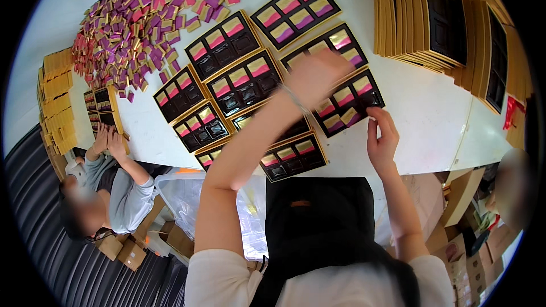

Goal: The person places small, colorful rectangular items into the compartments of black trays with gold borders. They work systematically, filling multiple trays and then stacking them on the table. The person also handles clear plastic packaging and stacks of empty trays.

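Observation:
Several shallow black boxes with gold edges [239,82] lie side by side on the white table, their compartments partly or fully filled with gold-and-pink or gold-and-purple wrapped pieces. My left arm crosses over them, and my left hand [324,74] hovers over the far right boxes; its fingers are smeared and turned away. Under that wrist a nearer box [348,102] has pink pieces in its far row and purple ones in its near row. At the right edge of this box my right hand [382,136] has its fingers curled at the rim; whatever they hold is hidden.
A large heap of wrapped pieces [153,17] covers the far left. Stacked boxes [409,17] stand at the far right, more gold ones [57,102] at the left edge. A co-worker's hands [108,139] touch a box at left. A plastic-lined crate [182,199] sits below the table edge.

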